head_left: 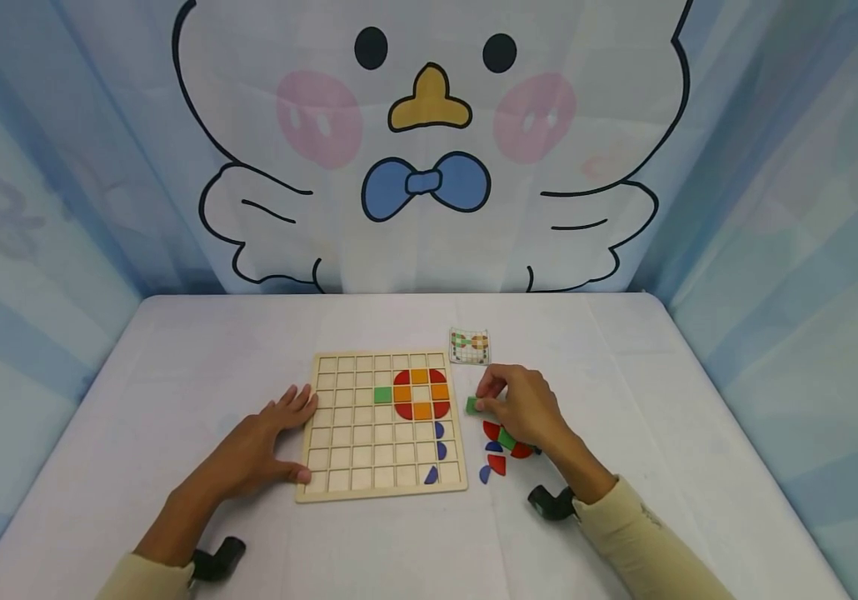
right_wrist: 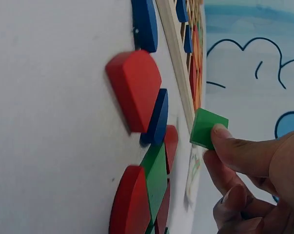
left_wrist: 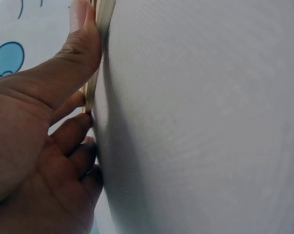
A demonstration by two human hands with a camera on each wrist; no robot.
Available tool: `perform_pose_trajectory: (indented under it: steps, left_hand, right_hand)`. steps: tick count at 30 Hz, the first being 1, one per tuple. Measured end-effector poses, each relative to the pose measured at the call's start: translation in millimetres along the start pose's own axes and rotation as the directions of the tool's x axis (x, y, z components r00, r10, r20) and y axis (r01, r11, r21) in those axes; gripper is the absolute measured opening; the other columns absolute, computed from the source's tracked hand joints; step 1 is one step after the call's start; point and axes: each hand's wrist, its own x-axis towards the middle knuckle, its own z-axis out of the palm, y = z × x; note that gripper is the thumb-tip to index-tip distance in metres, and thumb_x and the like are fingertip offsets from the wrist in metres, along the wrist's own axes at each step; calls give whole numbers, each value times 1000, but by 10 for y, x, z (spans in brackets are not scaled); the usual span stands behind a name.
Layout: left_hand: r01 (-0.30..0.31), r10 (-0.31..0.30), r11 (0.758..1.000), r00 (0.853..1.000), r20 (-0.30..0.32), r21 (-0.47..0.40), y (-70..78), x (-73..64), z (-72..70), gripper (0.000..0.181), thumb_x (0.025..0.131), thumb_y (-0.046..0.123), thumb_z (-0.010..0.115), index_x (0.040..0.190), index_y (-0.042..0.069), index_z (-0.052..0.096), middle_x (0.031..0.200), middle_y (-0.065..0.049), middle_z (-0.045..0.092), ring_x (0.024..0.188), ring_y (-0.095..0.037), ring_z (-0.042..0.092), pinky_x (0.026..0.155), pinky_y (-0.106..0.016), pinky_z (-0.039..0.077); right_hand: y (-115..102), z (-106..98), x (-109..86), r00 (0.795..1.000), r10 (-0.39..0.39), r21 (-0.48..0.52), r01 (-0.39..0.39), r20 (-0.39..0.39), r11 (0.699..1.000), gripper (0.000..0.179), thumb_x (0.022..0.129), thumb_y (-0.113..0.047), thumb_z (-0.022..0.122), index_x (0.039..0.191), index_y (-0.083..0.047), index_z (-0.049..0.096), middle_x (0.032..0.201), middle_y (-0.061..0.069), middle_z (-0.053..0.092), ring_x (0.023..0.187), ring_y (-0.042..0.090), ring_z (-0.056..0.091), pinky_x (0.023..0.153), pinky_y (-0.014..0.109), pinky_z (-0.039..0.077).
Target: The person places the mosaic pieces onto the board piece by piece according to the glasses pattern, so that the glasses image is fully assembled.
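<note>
My right hand [head_left: 522, 402] pinches a green square tile [right_wrist: 205, 127] between thumb and fingers, just off the right edge of a wooden grid board [head_left: 339, 497]. My left hand [head_left: 264, 446] is spread along the board's left side, with the thumb [left_wrist: 86, 39] and fingertips against its edge. On the board, red quarter-round tiles [head_left: 402, 411] and orange squares [head_left: 422, 411] form a ring at the upper right. One green square [head_left: 383, 395] lies left of that ring. Several blue half-round tiles [head_left: 441, 451] sit in cells lower down on the right.
Beside the board's right edge lies a loose pile of red [head_left: 497, 464], blue [head_left: 485, 474] and green [head_left: 506, 439] tiles, partly under my right hand. A small pattern card [head_left: 470, 346] rests behind the board's far right corner. A printed curtain [head_left: 429, 250] hangs behind the white-covered table [head_left: 212, 350].
</note>
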Motion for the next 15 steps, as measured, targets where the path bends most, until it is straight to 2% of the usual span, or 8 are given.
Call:
perform_pose_trajectory:
  steps: [11,15]
  left_hand:
    - [2,-2,1000,1000,2,5,-15,5,7,116,71,45,94,165,10,36,175,-13,25,163,-44,21,128,-71,23]
    - [0,0,1000,1000,3,1,-12,3,0,116,71,44,94,165,10,36,175,-14,25,163,-45,21,128,-71,23]
  right_hand:
    - [-312,144,49,998,-58,52,58,-1,997,16,91,-22,86,87,-25,71,86,-8,70,82,16,58,71,31,44]
    - [-419,195,86,995,-101,83,100,6,992,16,91,-20,86,87,-24,71,85,-8,71,79,14,58,68,31,44]
